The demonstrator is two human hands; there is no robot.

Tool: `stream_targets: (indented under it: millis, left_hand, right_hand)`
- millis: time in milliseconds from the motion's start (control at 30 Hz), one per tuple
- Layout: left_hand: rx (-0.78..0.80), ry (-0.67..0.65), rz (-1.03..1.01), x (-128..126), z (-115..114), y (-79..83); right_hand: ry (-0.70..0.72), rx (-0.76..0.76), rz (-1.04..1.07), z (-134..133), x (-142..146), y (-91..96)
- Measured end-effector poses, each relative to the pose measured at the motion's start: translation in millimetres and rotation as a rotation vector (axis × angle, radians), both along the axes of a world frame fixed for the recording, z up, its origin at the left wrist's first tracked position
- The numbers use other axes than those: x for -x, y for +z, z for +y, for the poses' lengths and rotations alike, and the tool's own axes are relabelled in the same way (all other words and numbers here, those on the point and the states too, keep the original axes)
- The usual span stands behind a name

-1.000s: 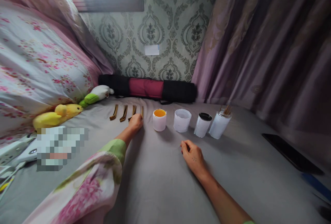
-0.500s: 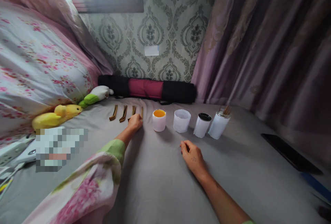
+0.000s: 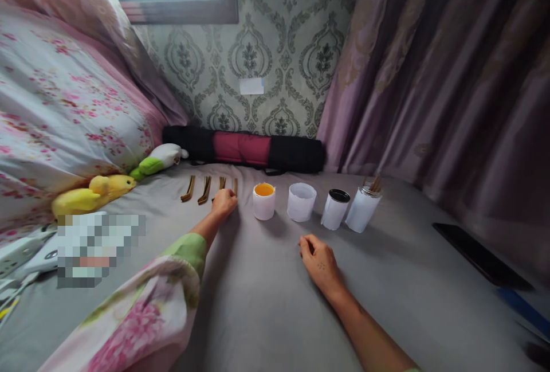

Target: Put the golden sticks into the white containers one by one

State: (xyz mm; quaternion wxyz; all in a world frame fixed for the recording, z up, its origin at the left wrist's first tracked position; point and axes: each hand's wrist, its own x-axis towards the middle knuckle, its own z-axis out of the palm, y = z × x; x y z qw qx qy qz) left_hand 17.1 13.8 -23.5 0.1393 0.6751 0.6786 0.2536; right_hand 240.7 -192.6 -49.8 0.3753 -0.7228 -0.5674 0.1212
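My left hand [image 3: 224, 203] reaches forward across the grey sheet [image 3: 266, 297], fingers curled onto the near ends of the rightmost brown sticks [image 3: 235, 186]. Further brown sticks [image 3: 189, 188] lie in a row to its left. My right hand [image 3: 317, 258] rests on the sheet with fingers loosely curled and nothing seen in it. Beyond it stand a white cup with orange contents [image 3: 263, 200], an empty translucent cup [image 3: 301, 202], a white cup with a black rim [image 3: 336, 208] and a white jar holding brown sticks [image 3: 363, 207].
A black and red rolled bag [image 3: 244, 148] lies against the patterned wall. A yellow plush toy [image 3: 88, 195] and a green and white plush [image 3: 158, 159] sit by the floral bedding at left. A dark phone [image 3: 481, 254] lies at right near the curtain.
Hardly anything has changed; both hands stay in the same places, and the view has shifted very slightly.
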Motion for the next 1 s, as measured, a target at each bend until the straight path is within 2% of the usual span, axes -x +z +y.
stream_targets:
  millis: [333,700,1000]
  left_hand:
    - [0.106,0.078,-0.36,-8.1,-0.3,-10.9]
    - [0.223,0.052,-0.827,-19.5,-27.7,-14.6]
    - [0.294,0.045,-1.106,-20.7,-47.3,-20.3]
  right_hand:
    - [0.007,-0.002,0.009,-0.8,0.5,1.2]
    - [0.008,-0.02,-0.012,0.0,0.0,-2.1]
    - [0.006,-0.012,-0.008,0.3,-0.2,-2.2]
